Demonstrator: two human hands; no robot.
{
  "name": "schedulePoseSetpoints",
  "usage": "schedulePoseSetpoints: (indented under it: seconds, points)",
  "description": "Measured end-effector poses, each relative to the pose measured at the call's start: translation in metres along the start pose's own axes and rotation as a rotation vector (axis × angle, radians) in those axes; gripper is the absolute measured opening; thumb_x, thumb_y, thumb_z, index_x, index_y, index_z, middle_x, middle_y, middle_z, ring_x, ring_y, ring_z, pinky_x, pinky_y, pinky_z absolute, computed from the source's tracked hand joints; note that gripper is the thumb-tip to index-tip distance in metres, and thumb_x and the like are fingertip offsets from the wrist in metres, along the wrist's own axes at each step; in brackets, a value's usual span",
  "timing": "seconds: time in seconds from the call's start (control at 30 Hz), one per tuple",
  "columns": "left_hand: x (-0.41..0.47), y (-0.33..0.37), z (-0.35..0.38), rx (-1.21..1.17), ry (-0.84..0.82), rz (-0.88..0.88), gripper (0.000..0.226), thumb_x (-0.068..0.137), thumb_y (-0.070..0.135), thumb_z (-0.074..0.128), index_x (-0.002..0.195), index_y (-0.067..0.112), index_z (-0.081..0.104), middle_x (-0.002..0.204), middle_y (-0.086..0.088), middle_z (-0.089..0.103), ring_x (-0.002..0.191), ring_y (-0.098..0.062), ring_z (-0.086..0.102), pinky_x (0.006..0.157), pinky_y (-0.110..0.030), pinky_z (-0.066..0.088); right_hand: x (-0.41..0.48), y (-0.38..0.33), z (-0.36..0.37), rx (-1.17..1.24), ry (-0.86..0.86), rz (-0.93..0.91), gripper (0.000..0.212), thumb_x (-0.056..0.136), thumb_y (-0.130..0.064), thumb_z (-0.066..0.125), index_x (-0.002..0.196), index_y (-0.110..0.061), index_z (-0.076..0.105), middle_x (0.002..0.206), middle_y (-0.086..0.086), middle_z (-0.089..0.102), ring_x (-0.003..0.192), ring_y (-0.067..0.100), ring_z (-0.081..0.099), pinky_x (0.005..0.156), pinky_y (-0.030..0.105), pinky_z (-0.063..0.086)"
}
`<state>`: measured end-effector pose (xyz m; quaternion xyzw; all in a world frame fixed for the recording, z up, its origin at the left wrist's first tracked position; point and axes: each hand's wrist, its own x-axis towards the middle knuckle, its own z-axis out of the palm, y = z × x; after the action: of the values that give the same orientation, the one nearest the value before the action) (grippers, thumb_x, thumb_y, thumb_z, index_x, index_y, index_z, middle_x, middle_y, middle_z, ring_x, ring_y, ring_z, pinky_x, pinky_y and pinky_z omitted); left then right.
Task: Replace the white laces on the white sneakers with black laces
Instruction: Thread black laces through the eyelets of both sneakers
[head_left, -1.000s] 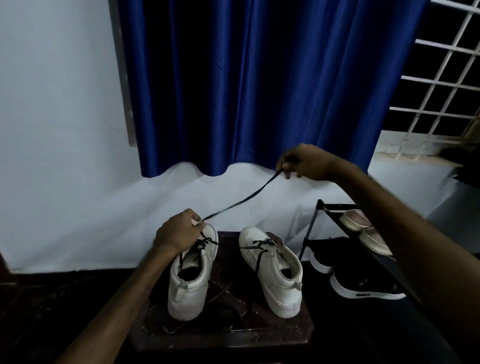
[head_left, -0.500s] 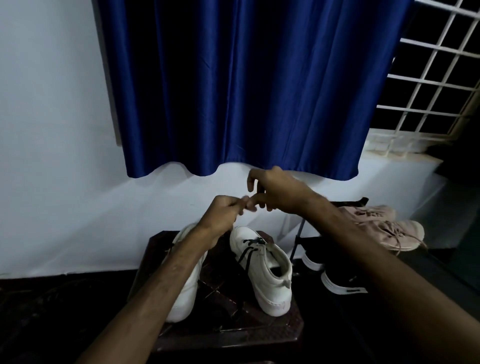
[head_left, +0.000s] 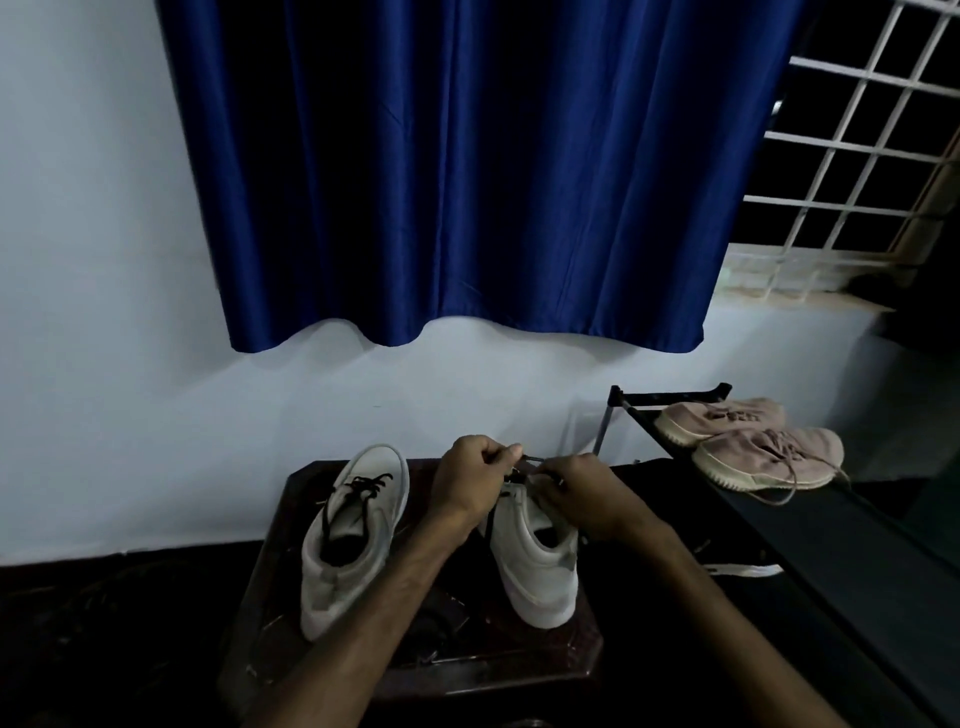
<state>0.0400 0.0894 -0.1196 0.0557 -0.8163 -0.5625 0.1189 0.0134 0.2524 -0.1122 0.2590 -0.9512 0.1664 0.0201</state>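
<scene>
Both left hand (head_left: 467, 483) and right hand (head_left: 584, 493) pinch black lace (head_left: 535, 460); rack (head_left: 831, 545) holds pink shoes (head_left: 769, 457).

The light is dim and cold, with a blue cast. The pale wall (head_left: 93, 312) is the brightest part; the white sneakers (head_left: 535, 571) look grey, and the stool (head_left: 519, 670) and floor (head_left: 104, 623) sink into near black. The window bars (head_left: 852, 156) bow at the edge from the wide lens.
</scene>
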Motion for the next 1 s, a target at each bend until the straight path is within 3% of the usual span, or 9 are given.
schedulePoseSetpoints:
  seconds: [0.07,0.17,0.33,0.4,0.5,0.63,0.77,0.87,1.0]
  points:
    - [-0.001,-0.001,0.009,0.007,0.014,-0.007,0.018,0.088,0.023,0.070,0.075,0.010,0.070,0.068,0.006,0.069,0.068,-0.010,0.065,0.071,-0.026,0.052,-0.001,0.004,0.005,0.029,0.066,0.026,0.026,0.097,-0.026,0.052,0.094,-0.006,0.068,0.090,0.012,0.070,0.081,0.026,0.064,0.071,0.036,0.044]
    - [-0.003,-0.006,0.017,0.048,0.008,0.010,0.006,0.084,0.010,0.072,0.079,0.011,0.075,0.076,0.000,0.074,0.075,-0.014,0.070,0.076,-0.031,0.056,-0.002,0.012,0.011,0.094,0.115,0.081,0.022,0.096,-0.022,0.054,0.093,-0.005,0.068,0.091,0.012,0.070,0.085,0.026,0.063,0.072,0.035,0.042]
    - [-0.005,-0.007,0.023,0.146,0.056,0.096,0.003,0.081,0.012,0.075,0.082,0.011,0.078,0.081,0.001,0.075,0.072,-0.004,0.062,0.061,-0.002,0.039,-0.001,0.021,0.012,0.235,0.114,0.144,0.020,0.094,-0.021,0.057,0.092,-0.008,0.071,0.088,0.010,0.071,0.086,0.021,0.064,0.073,0.030,0.043]
    - [-0.005,-0.006,0.022,0.192,0.064,0.119,0.002,0.080,0.015,0.077,0.080,0.014,0.078,0.081,0.003,0.075,0.071,-0.001,0.061,0.059,-0.001,0.036,-0.002,0.024,0.012,0.291,0.115,0.157,0.020,0.094,-0.022,0.058,0.089,-0.008,0.071,0.083,0.009,0.071,0.082,0.020,0.065,0.070,0.029,0.044]
    - [-0.004,-0.002,0.020,0.281,0.030,0.135,0.003,0.081,0.019,0.077,0.080,0.016,0.077,0.083,0.003,0.075,0.073,-0.003,0.062,0.062,-0.008,0.038,-0.002,0.023,0.013,0.337,0.122,0.162,0.021,0.094,-0.025,0.060,0.087,-0.009,0.072,0.074,0.006,0.068,0.064,0.009,0.059,0.062,0.027,0.042]
    - [0.000,0.004,0.020,0.466,-0.007,0.113,0.012,0.086,0.020,0.064,0.084,0.014,0.074,0.094,-0.003,0.075,0.096,-0.021,0.066,0.081,-0.027,0.048,-0.004,0.021,0.014,0.371,0.129,0.193,0.022,0.093,-0.030,0.060,0.087,-0.013,0.072,0.065,0.000,0.064,0.050,-0.001,0.051,0.054,0.026,0.043]
    - [0.000,0.007,0.019,0.504,-0.032,0.079,0.016,0.083,0.021,0.063,0.082,0.010,0.075,0.090,-0.007,0.074,0.092,-0.024,0.067,0.073,-0.029,0.047,-0.005,0.021,0.015,0.407,0.132,0.214,0.023,0.094,-0.031,0.059,0.089,-0.012,0.073,0.072,0.009,0.069,0.052,0.003,0.056,0.055,0.033,0.047]
    - [-0.001,0.006,0.019,0.522,-0.035,0.084,0.017,0.085,0.024,0.062,0.086,0.012,0.075,0.092,-0.005,0.074,0.093,-0.024,0.067,0.072,-0.029,0.049,-0.004,0.022,0.018,0.385,0.143,0.212,0.026,0.093,-0.032,0.059,0.088,-0.010,0.072,0.075,0.013,0.069,0.065,0.022,0.064,0.061,0.039,0.052]
    - [-0.001,0.005,0.019,0.523,-0.048,0.099,0.016,0.086,0.027,0.063,0.089,0.015,0.073,0.095,-0.001,0.074,0.094,-0.022,0.066,0.072,-0.029,0.048,-0.005,0.019,0.019,0.360,0.166,0.216,0.025,0.092,-0.032,0.058,0.089,-0.012,0.073,0.076,0.007,0.071,0.074,0.018,0.067,0.068,0.039,0.054]
